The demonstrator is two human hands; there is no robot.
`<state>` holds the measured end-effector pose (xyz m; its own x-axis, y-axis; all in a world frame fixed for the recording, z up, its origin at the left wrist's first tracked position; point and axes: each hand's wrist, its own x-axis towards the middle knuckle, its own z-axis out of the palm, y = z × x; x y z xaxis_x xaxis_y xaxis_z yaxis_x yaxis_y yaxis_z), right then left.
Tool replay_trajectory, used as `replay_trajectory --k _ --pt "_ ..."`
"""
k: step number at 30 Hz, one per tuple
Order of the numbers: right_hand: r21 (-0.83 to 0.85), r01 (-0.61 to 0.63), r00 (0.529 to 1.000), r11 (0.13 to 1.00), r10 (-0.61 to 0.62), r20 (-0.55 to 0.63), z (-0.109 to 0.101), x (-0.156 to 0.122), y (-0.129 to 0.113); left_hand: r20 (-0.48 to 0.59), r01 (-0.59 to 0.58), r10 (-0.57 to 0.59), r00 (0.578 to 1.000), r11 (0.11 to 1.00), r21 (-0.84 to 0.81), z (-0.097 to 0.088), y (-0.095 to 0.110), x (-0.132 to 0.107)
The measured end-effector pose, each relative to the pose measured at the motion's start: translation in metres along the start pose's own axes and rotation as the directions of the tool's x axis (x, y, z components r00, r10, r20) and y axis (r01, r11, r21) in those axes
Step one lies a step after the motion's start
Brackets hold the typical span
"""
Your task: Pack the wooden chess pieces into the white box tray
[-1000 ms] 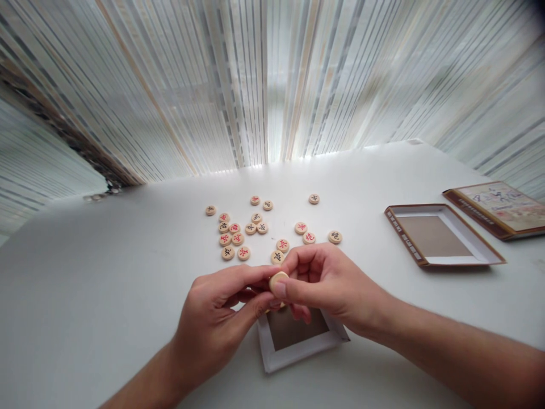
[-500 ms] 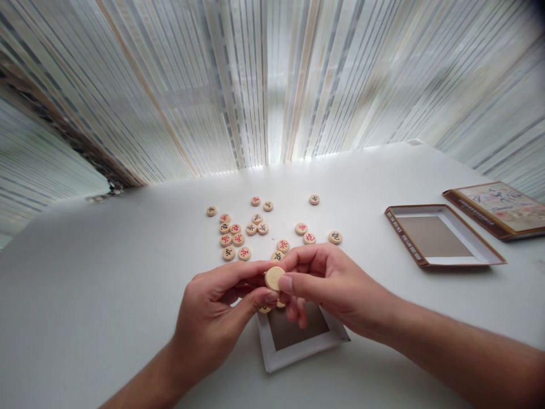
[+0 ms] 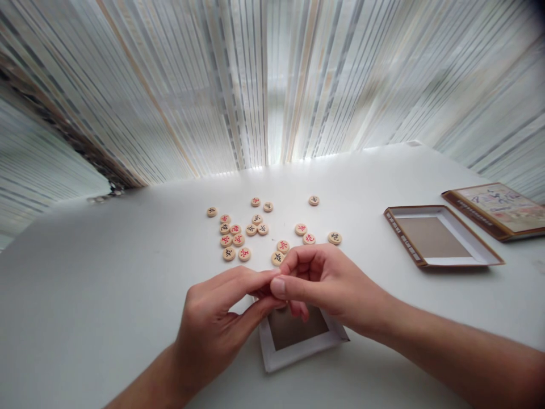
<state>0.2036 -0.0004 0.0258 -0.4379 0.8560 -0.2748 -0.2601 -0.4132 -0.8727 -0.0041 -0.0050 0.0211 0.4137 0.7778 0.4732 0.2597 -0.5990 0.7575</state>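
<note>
My left hand (image 3: 217, 324) and my right hand (image 3: 327, 284) meet fingertip to fingertip just above a small white cardboard tray (image 3: 298, 346) with a brown floor. Both hands are closed in a pinch. Whatever is between the fingers is hidden. Just beyond the hands, several round wooden chess pieces (image 3: 238, 238) with red or black characters lie scattered flat on the white table (image 3: 106, 284). The nearest piece (image 3: 277, 258) lies right by my right knuckles.
An open brown-edged box half (image 3: 443, 236) lies to the right, with its printed lid (image 3: 498, 207) further right at the table's edge. Striped vertical blinds (image 3: 272, 85) hang behind the table's far edge.
The plain wooden disc that showed between my thumbs has gone out of sight inside the closed fingers. The hands have barely shifted.
</note>
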Motion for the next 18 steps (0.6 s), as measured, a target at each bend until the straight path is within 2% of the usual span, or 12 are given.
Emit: replay_trajectory --k 5,8,10,12,14,16,18 --pt "-0.029 0.115 0.993 0.993 -0.114 0.017 -0.002 0.000 -0.001 -0.017 0.128 -0.132 0.991 0.983 -0.135 0.002 0.001 -0.001" --pt "-0.119 0.267 0.963 0.956 -0.271 -0.012 -0.004 -0.001 0.002 -0.034 0.235 -0.255 0.966 0.928 -0.290 0.003 0.002 0.002" --pt "-0.277 0.436 0.891 0.857 -0.454 -0.005 -0.007 -0.001 0.004 -0.046 0.295 -0.336 0.941 0.877 -0.380 0.004 0.003 0.005" --pt "-0.452 0.590 0.770 0.669 -0.635 0.065 -0.010 0.000 0.007 -0.054 0.327 -0.387 0.920 0.838 -0.436 0.003 0.004 0.008" --pt "-0.565 0.673 0.655 0.478 -0.739 0.156 -0.013 0.001 0.008 -0.034 0.354 -0.419 0.908 0.807 -0.472 0.002 0.004 0.011" --pt "-0.618 0.696 0.596 0.365 -0.774 0.214 -0.016 0.002 0.008 0.005 0.398 -0.458 0.889 0.767 -0.503 0.001 0.004 0.012" --pt "-0.644 0.701 0.572 0.308 -0.782 0.248 -0.017 0.003 0.008 0.028 0.434 -0.500 0.866 0.721 -0.541 0.000 0.003 0.012"
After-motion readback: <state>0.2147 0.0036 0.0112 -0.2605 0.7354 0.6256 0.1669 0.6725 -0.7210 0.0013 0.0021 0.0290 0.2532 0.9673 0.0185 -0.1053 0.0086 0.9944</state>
